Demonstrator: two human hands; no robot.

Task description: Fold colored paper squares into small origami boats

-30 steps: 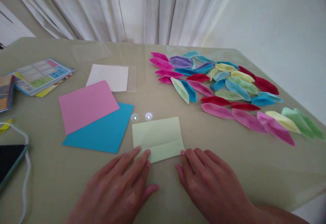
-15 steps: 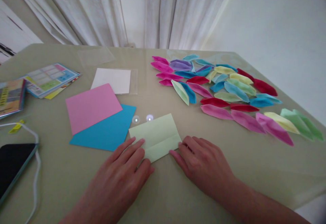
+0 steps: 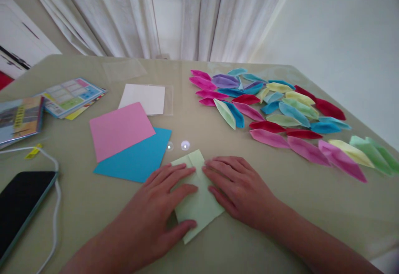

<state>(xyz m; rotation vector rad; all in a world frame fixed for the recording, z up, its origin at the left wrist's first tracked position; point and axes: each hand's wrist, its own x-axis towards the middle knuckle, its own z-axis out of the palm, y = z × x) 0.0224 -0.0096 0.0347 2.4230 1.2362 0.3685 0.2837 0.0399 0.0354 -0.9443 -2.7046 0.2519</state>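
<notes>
A pale green rectangular sheet of paper, folded and creased (image 3: 201, 209), lies on the smooth beige-green surface (image 3: 93, 203), near the front and between the person's hands, its corners turned at a slant. A fold line runs along its length. The left hand (image 3: 158, 207) rests on its left part, fingers spread and stretched out, the thumb lying lower down near the front edge. The right hand (image 3: 240, 186) lies against its right side, fingers slightly bent and close together, their tips touching the paper. Neither hand has its fingers closed around anything; both lie over the sheet.

Just beyond the left hand, a flat bright blue paper sheet (image 3: 134, 159) is partly covered by a flat pink paper sheet (image 3: 121, 130). The pink one also overlaps a corner of a white paper sheet (image 3: 145, 98), which lies with a clear plastic sleeve (image 3: 169, 105). At the far left are printed booklets with coloured covers (image 3: 21, 118), and in front of them a black-screened phone (image 3: 23, 205) with a white cable (image 3: 56, 220) beside it.

Beyond the right hand, many small boat-shaped folded paper pieces (image 3: 269, 137) in pink, red, blue, purple, yellow and green spread over the right of the surface, well apart from the pale green sheet
</notes>
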